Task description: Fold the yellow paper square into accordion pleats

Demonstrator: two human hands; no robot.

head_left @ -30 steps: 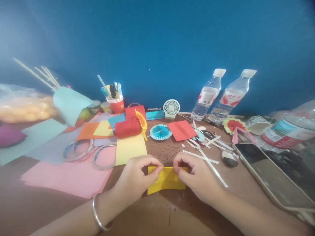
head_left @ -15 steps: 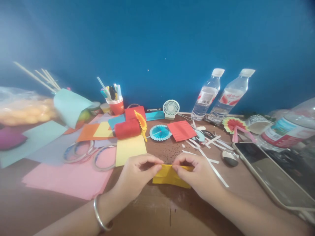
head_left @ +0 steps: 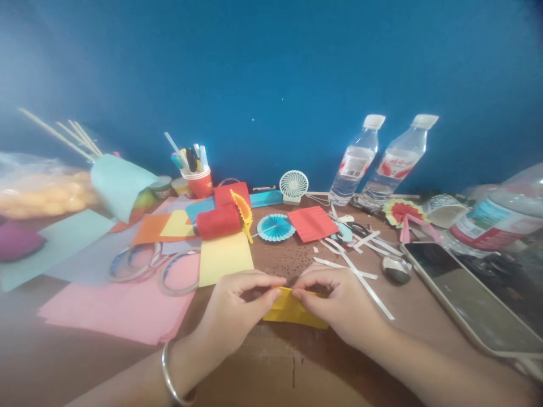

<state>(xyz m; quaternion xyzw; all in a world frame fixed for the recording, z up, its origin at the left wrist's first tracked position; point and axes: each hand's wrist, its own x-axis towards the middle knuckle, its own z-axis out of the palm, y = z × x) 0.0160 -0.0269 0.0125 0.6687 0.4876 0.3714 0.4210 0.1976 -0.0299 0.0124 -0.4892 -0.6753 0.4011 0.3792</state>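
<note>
1. Two water bottles [head_left: 352, 167], rear right: red-and-white labels [head_left: 397, 164], lettering too blurred to read.
2. Large bottle [head_left: 504, 220], far right: blue, white and red label [head_left: 483, 223], likewise illegible.
3. Yellow paper [head_left: 292, 314], creased: at near centre of table [head_left: 263, 367]; long axis left to right, right end slightly nearer.
4. Left hand [head_left: 240, 299], right hand [head_left: 339, 299]: each pinching the paper's upper edge, thumb against fingers; fingertips closer together than half a second earlier.

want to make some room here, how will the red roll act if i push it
The red roll would probably roll, since its rounded body lies on its side. It may knock the orange pleated paper close by its right-hand end in the picture. Its full, even outline suggests it should hold its shape.
</note>
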